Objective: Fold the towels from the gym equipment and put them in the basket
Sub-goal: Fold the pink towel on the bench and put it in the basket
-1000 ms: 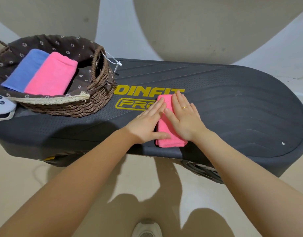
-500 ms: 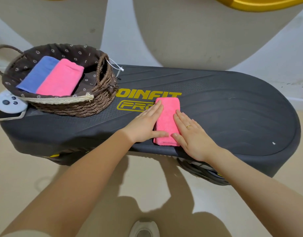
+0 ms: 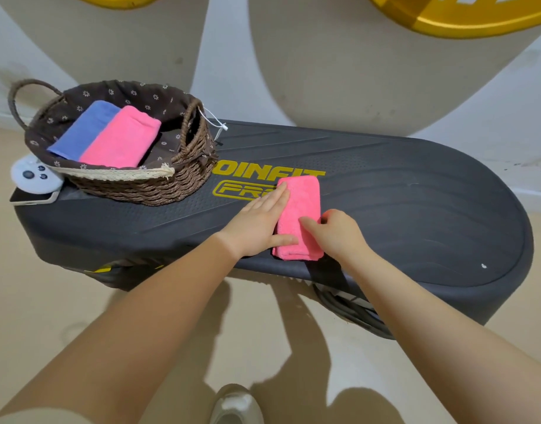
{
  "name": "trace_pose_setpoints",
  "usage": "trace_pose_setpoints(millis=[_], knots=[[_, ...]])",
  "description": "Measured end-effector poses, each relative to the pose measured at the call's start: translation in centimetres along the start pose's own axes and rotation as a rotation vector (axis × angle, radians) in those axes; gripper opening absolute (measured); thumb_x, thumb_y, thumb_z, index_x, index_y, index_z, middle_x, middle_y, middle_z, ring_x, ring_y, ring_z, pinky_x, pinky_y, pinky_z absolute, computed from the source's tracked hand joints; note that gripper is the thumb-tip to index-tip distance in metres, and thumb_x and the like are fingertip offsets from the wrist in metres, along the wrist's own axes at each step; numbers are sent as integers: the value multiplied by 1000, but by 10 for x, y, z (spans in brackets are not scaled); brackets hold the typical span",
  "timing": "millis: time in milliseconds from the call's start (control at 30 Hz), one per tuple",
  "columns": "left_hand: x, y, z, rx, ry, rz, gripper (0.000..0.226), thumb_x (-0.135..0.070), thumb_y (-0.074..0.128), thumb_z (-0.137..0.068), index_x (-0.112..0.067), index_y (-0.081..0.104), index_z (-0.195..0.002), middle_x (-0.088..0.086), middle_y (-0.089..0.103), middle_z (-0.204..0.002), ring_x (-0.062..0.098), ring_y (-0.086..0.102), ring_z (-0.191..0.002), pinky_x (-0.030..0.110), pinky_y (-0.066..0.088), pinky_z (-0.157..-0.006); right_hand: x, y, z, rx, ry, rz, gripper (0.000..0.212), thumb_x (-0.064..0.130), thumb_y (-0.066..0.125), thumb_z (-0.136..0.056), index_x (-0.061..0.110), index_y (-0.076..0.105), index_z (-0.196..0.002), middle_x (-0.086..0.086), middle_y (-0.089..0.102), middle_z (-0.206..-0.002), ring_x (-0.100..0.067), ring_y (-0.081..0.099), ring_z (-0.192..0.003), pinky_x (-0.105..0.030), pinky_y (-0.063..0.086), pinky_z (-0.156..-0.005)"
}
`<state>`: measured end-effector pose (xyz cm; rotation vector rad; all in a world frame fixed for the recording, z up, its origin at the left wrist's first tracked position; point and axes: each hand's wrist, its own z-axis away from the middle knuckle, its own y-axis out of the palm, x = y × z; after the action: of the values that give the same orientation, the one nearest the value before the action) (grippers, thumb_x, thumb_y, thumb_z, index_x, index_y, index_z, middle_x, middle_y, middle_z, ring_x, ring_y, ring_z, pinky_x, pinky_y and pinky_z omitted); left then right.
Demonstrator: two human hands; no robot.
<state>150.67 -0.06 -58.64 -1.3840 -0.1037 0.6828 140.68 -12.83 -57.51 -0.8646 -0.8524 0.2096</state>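
Both bare forearms rise from the lower corners toward frame centre. Left hand (image 3: 260, 223) lies flat, palm down, fingers extended together, thumb stretched right. Right hand (image 3: 336, 234) is curled, fingertips bent downward, knuckles raised.

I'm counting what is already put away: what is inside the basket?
Inside the basket lie a folded blue towel and a folded pink towel, side by side. Anything beneath them is hidden.

Fluffy pink cloth towel (image 3: 301, 206), matt ribbed black platform (image 3: 415, 209), rough woven basket (image 3: 147, 188).
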Motion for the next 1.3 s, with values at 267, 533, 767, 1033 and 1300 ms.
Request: trace_pose_setpoints(millis=[267, 533, 767, 1033, 1300], knots=[[9, -1, -1, -80, 32, 14, 103, -58, 57, -79, -14, -6, -148, 1, -13, -157, 12, -12, -144, 29, -7, -116, 19, 0, 7, 85, -36, -35, 50, 29, 68, -82, 2, 39, -112, -7, 50, -96, -22, 48, -85, -27, 36, -62], [34, -72, 17, -464, 169, 94, 98, -64, 52, -68, -35, -2, -145, 5, 10, -157, 22, 19, -142, 33, 11, -113, 64, -52, 1, 216, -499, 102, 43, 8, 68, -74, 25, 38, -99, -4, 60, -93, -18, 50, -69, -22, 38, -59], [82, -134, 54, -308, 16, 392, 90, -30, 81, -66, -37, 30, -139, -13, 49, -114, -5, 42, -110, 14, 32, -93, 141, -68, -14, 266, -730, 242, 47, 3, 65, -69, 29, 48, -104, 11, 57, -95, -14, 51, -78, -20, 41, -68], [129, -146, 98, -820, -161, 632, 39, -20, 77, -73, -29, 49, -99, -24, 52, -91, -20, 48, -84, -1, 35, -73, 231, -56, -39, 213, -753, -75, 35, 10, 77, -72, 21, 55, -96, 1, 58, -87, -11, 51, -73, -21, 44, -67], [187, -168, 93, -768, -526, 620, 57, -29, 75, -75, -16, 39, -117, -7, 46, -90, 16, 47, -84, 18, 34, -55, 315, 14, -96, 284, -563, -411, 41, 4, 65, -82, 19, 44, -114, -2, 50, -100, -17, 55, -71, -28, 53, -52]])
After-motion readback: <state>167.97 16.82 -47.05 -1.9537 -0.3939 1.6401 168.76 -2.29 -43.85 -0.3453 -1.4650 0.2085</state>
